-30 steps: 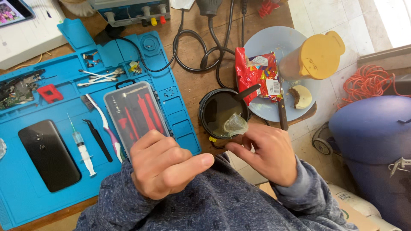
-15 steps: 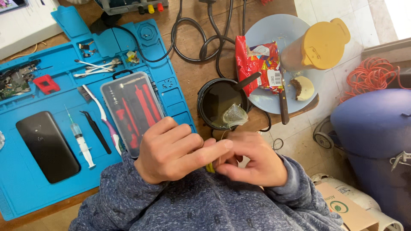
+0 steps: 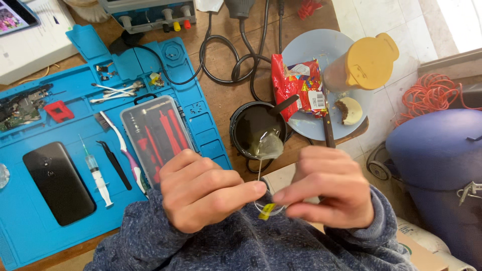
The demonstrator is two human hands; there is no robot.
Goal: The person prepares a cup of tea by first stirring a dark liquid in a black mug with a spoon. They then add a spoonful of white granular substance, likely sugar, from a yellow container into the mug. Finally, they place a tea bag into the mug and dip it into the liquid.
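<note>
The translucent, pillow-shaped tea bag (image 3: 268, 146) is hanging over the round dark mug (image 3: 257, 131), its thin white string running down to the small yellow paper tag (image 3: 266, 211) between the left hand (image 3: 203, 193) and right hand (image 3: 329, 188), whose narrowed fingertips are pinching the string.

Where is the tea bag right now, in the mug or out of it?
Partly out: the tea bag rests at the black mug's rim, its string held by both hands, left hand and right hand.
</note>
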